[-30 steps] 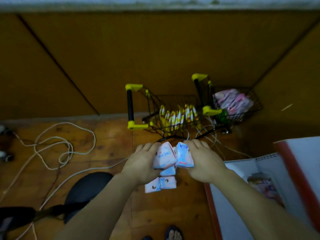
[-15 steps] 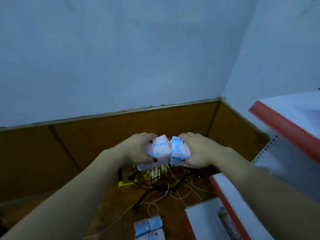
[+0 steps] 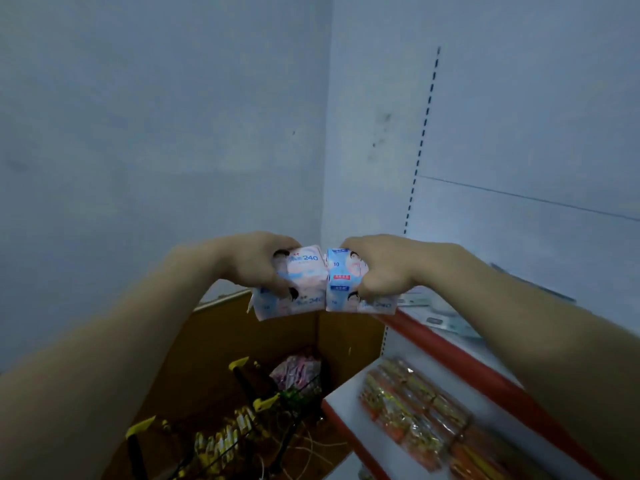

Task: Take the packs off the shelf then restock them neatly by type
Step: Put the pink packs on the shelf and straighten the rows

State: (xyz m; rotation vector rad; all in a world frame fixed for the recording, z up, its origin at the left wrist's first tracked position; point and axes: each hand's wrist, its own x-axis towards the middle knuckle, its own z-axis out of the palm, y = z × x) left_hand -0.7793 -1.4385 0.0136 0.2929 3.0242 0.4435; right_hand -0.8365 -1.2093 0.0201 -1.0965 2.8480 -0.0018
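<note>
Both hands are raised in front of me, pressing a bunch of pink-and-blue packs together. My left hand (image 3: pixel 258 263) grips the packs marked 240 (image 3: pixel 304 282) on the left side. My right hand (image 3: pixel 379 266) grips the blue-ended packs (image 3: pixel 341 278) on the right side. The bunch hangs level with the red front edge of the upper shelf (image 3: pixel 460 358), just left of it. Pale teal packs (image 3: pixel 440 315) lie on that upper shelf. Orange and gold packs (image 3: pixel 415 407) lie in a row on the lower shelf (image 3: pixel 349 396).
Down on the floor stand two black wire baskets with yellow handles: one holds yellow packs (image 3: pixel 221 441), the other pink packs (image 3: pixel 298 370). White cables (image 3: pixel 311 445) trail near them. A brown wall panel (image 3: pixel 221 344) and pale walls close the corner.
The view has swung up and right from the floor to the shelves. My hands have lifted the packs from floor level to the height of the upper shelf's edge.
</note>
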